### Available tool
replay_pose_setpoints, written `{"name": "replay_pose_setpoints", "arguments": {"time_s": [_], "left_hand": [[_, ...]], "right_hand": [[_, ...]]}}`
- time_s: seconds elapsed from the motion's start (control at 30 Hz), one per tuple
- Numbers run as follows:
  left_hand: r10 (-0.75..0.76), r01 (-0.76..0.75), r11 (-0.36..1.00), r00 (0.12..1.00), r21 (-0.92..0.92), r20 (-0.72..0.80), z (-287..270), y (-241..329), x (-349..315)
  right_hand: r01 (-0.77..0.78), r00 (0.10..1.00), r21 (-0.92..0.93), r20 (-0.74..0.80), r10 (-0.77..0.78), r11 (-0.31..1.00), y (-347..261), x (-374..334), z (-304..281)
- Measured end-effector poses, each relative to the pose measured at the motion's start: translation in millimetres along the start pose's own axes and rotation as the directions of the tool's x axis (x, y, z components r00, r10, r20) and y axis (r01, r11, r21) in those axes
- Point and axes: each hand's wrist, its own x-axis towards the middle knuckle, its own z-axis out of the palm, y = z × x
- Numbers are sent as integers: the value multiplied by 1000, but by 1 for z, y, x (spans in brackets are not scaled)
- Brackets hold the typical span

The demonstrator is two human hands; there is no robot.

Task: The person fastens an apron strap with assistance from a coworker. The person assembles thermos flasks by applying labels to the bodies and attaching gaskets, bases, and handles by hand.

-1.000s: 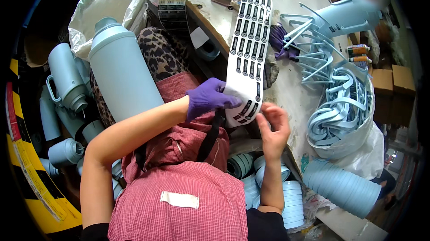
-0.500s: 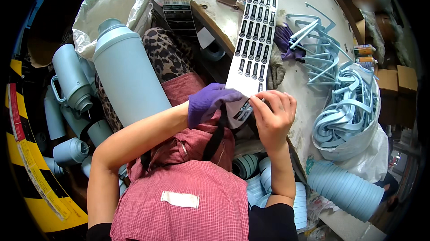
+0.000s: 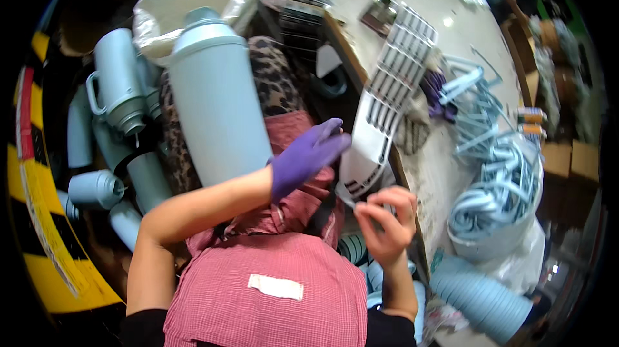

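My left hand [image 3: 306,158], in a purple glove, has its fingers stretched out, apart from the sheet beside it. A long white strip of black labels [image 3: 394,86] lies over the table edge, its lower end curling down over my lap. Just below that end is my right hand [image 3: 390,223], bare, with thumb and forefinger drawn together; blur hides whether a label is between them. A large light-blue thermos body [image 3: 221,99] lies across my lap, left of my gloved hand.
Blue handles [image 3: 496,192] fill a white bag on the table at right, near stacked blue rings [image 3: 480,295]. More thermos bodies [image 3: 119,79] lie at left by a yellow-black striped edge [image 3: 58,257]. A metal block [image 3: 380,11] and a grey glove [image 3: 412,129] flank the label strip.
Both hands have come away from the label strip: the right moved down, the left stretched its fingers out. The whole view has shifted a little.
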Motion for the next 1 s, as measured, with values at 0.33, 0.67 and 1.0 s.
{"name": "replay_pose_setpoints", "arguments": {"time_s": [0.33, 0.67, 1.0], "left_hand": [[275, -301, 953, 902, -27, -333, -155, 36, -70], [257, -22, 915, 802, 402, -539, -205, 45, -17], [432, 187, 582, 753, 791, -496, -201, 56, -2]], "right_hand": [[-440, 891, 830, 358, 278, 342, -33, 147, 155], [-411, 910, 680, 261, 323, 607, -26, 186, 221], [-392, 919, 604, 220, 327, 694, -14, 197, 228]]}}
